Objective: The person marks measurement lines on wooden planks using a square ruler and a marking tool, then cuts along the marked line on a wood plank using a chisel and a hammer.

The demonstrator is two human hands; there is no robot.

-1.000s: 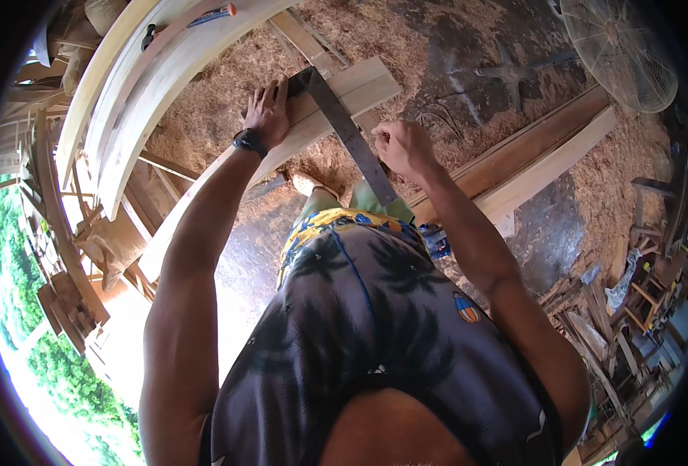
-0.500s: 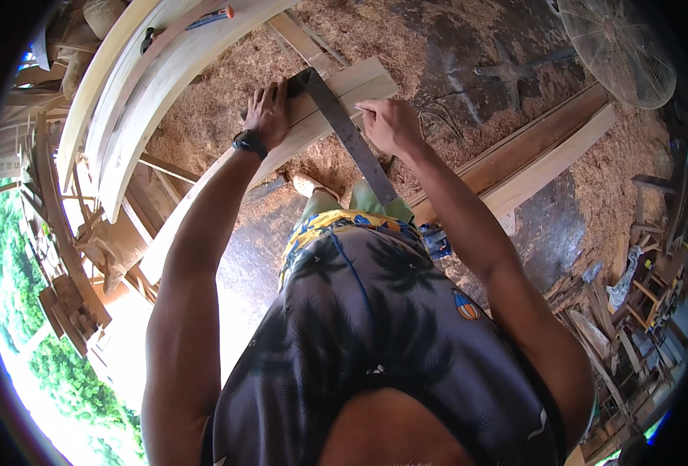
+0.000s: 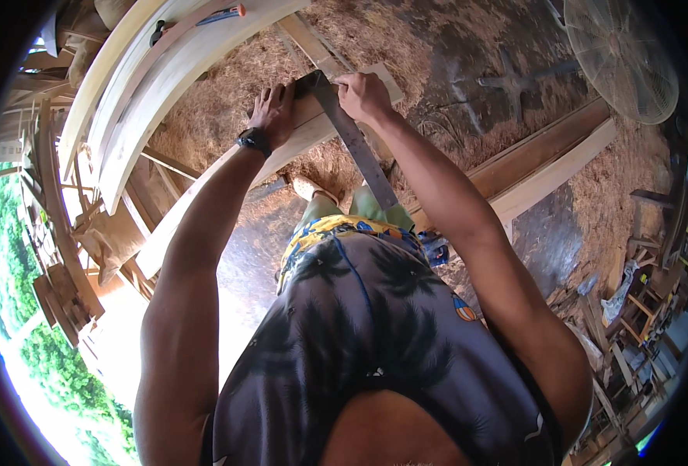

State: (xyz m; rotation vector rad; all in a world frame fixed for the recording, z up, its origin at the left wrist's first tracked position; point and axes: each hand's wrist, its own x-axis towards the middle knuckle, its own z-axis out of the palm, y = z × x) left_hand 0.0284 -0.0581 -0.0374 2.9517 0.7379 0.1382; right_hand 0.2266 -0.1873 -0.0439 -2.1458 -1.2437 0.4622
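fan (image 3: 622, 58) upper right | curved planks (image 3: 138, 93) upper left | sawdust floor (image 3: 406, 39) | beams (image 3: 550, 159) right

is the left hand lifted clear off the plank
No, the left hand lies flat on the pale plank, beside the metal square that the right hand grips.

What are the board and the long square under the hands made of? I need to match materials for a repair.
The board looks like pale, unfinished sawn wood: matt, light tan, with no sheen. The square appears to be metal, dull grey and thin with straight edges, possibly steel; its finish looks worn. The left hand presses on the board, and the right hand is at the square's corner.
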